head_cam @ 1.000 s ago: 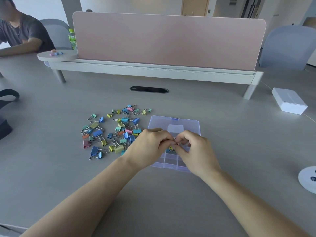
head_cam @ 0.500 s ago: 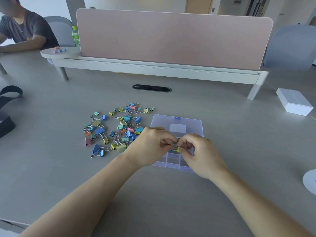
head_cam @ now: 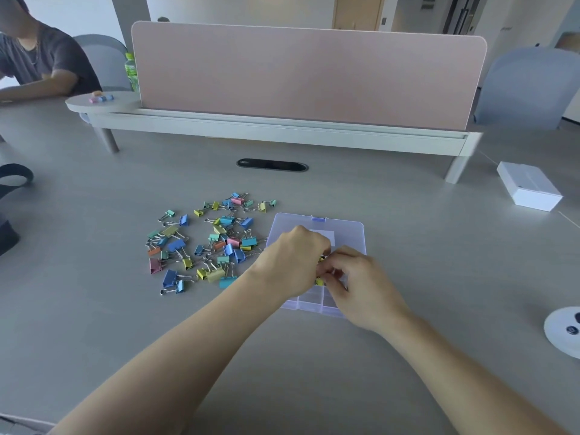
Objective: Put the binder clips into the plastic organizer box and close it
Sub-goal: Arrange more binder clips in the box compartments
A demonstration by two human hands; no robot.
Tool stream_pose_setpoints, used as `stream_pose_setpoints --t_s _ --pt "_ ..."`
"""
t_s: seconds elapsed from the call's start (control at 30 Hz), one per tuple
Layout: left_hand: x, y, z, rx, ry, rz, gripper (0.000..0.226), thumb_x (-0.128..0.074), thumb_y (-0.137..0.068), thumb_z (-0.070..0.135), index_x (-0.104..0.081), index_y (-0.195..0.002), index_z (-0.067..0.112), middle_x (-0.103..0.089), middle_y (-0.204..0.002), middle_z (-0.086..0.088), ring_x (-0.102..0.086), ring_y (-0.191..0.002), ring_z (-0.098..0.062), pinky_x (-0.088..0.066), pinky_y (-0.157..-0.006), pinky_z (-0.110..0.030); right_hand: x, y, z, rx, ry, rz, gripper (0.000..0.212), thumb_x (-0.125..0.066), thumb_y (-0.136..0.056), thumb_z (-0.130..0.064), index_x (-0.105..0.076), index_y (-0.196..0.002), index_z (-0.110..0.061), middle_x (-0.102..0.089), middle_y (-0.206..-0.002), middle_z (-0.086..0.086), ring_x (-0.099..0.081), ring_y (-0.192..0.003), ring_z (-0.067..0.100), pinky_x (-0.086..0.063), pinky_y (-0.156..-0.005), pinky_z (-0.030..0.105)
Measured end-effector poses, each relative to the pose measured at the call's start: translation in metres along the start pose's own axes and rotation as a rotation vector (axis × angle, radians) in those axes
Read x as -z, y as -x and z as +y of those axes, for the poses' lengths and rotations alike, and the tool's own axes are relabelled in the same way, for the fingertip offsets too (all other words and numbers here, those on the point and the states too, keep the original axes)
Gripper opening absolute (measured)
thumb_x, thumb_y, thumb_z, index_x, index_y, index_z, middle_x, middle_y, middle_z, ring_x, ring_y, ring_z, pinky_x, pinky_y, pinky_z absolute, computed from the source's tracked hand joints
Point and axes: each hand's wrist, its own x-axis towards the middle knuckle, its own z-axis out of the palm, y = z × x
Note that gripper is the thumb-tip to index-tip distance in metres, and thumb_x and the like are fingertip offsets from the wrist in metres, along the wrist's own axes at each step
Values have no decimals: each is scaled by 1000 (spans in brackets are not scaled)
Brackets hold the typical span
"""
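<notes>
Left hand (head_cam: 292, 262) and right hand (head_cam: 361, 284) together, fingertips meeting, fingers of both curled in. Between them, pinched from both sides, a yellow clip (head_cam: 320, 259); little of it on show, so cannot tell which fingers do the holding. Backs of both hands turned up toward the camera. Forearms bare, the left in from the lower left, the right in from the lower right, both cut off by the bottom edge.

Directly under the hands, the box (head_cam: 309, 304), clear with a lavender tint, open. Its lid (head_cam: 348, 227) flat on the table (head_cam: 408, 356) just beyond the knuckles. Most compartments hidden by the hands; only the near row plain to see, between the two wrists. A second speck of yellow under the fingertips, too covered to say whether inside a compartment.

Just left of the left hand, loose clips (head_cam: 213, 243) scattered in many colours, the nearest partly tucked behind the left wrist.

Well beyond the hands, a pink screen (head_cam: 307, 73). Far right of the right hand, a white carton (head_cam: 527, 186) and, cut by the edge, a white disc (head_cam: 563, 331). Far left, a dark strap (head_cam: 15, 177), also cut off.
</notes>
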Motion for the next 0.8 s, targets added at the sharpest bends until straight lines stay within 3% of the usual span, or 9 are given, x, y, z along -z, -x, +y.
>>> stream_pose_setpoints --t_s 0.13,0.23,0.37,0.8 --pt "-4 1 -3 -8 26 19 26 -57 -79 3 -66 -97 18 -65 -90 -5 -63 -80 -29 -56 -65 -42 1 1 1 21 6 22 22 -58 -84 -2 -72 -87 -20 -58 -89 -20 -57 -75 -1 -40 -66 7" --pt "-7 2 -6 -19 55 33 24 -61 -78 6 -67 -97 20 -66 -91 -5 -63 -81 -30 -56 -65 -41 2 1 0 44 44 11 26 -52 -82 -5 -74 -85 -20 -66 -92 -14 -62 -78 8 -49 -69 22" --pt "-9 1 -8 -10 50 45 21 -65 -79 13 -68 -97 24 -68 -91 -2 -64 -84 -26 -56 -67 -39 2 1 0 39 83 -5 36 -42 -79 -14 -76 -86 -23 -70 -96 -15 -65 -83 7 -54 -72 30" --pt "-13 5 -12 -7 61 86 23 -66 -78 17 -68 -98 29 -69 -89 -1 -65 -82 -25 -56 -66 -38 1 1 1 47 61 28 36 -43 -80 -10 -76 -85 -21 -67 -92 -15 -63 -76 10 -52 -65 29"
